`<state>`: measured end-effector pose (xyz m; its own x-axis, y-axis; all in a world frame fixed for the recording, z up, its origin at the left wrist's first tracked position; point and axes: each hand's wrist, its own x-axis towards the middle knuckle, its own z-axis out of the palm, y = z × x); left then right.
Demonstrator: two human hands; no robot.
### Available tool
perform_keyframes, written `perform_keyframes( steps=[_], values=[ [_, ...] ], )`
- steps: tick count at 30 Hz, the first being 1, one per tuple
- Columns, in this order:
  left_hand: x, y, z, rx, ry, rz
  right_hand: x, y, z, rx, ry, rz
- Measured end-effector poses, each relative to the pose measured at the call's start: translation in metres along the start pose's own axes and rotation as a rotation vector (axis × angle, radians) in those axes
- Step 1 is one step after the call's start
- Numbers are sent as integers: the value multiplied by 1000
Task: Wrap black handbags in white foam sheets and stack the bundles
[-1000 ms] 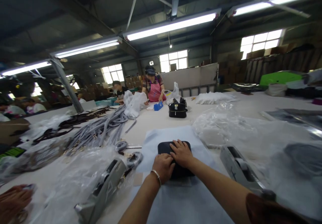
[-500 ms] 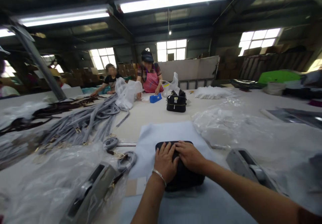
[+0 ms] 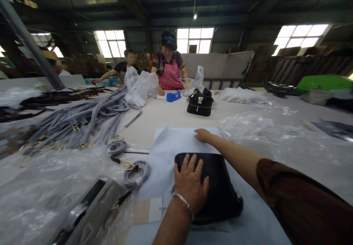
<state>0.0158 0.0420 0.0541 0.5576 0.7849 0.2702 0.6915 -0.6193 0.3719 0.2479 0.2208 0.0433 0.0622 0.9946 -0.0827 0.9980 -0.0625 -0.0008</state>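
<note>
A black handbag point(image 3: 213, 186) lies on a pale blue-white wrapping sheet point(image 3: 171, 142) in front of me. My left hand point(image 3: 191, 180), with a silver bangle at the wrist, rests flat on the bag, fingers spread. Beyond the bag, my right hand point(image 3: 204, 135) reaches to the far part of the sheet. Its fingers look curled together, and whatever is between them is hidden. A beige and white tag point(image 3: 148, 211) sits on the sheet left of the bag.
A tape dispenser point(image 3: 88, 212) stands at lower left beside coiled grey straps point(image 3: 137, 173). More straps point(image 3: 79, 123) are heaped behind. Clear plastic bags point(image 3: 264, 138) spread at right. Another black bag point(image 3: 200, 102) and a blue dispenser point(image 3: 173, 96) stand near a co-worker point(image 3: 170, 72).
My right hand has left the bag and reached forward over the sheet. My left hand stays on the bag with its fingers more spread. The view has shifted.
</note>
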Motion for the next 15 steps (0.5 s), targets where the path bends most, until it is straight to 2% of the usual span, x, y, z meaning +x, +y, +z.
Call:
perform_keyframes(
  steps=[6, 15],
  values=[
    [-3, 2, 0, -44, 11, 17, 21, -2, 20, -80, -39, -8],
    [0, 3, 2, -37, -6, 3, 24, -5, 21, -86, -6, -13]
  ],
)
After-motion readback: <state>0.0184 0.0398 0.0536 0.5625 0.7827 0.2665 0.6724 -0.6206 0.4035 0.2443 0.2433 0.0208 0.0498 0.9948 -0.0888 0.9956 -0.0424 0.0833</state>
